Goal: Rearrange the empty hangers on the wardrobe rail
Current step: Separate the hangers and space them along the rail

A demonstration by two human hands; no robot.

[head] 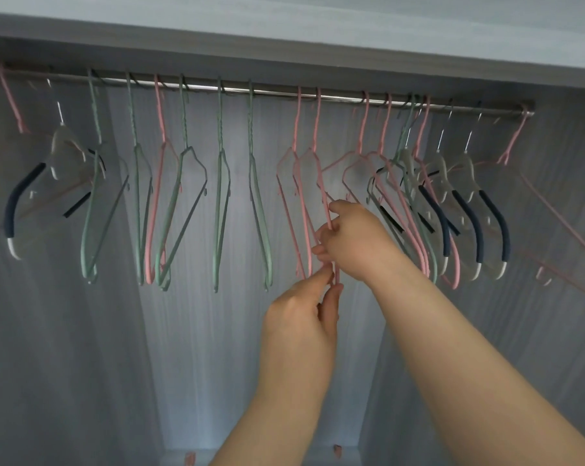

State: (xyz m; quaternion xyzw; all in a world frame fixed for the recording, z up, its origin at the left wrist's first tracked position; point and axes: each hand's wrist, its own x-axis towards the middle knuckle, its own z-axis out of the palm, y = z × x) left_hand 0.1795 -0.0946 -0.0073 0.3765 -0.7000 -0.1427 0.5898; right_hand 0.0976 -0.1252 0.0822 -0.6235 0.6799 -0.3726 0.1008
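**Wardrobe interior: hangers on rail**

Grey wardrobe panels (82,348) stand behind a metal rail (277,92) that runs across the top.

- Green hangers (250,129): spaced along the rail's left and middle.
- Pink hangers (363,129): single ones at left, a pair at centre, more bunched at right.
- Clear hangers (467,210) with dark sleeves: one at far left, several at right.

Your right hand (354,240) grasps one arm of the centre pink hanger (315,129), which is hooked on the rail. Your left hand (301,314), just below, pinches pink wire between thumb and fingertips, apparently on that same hanger.
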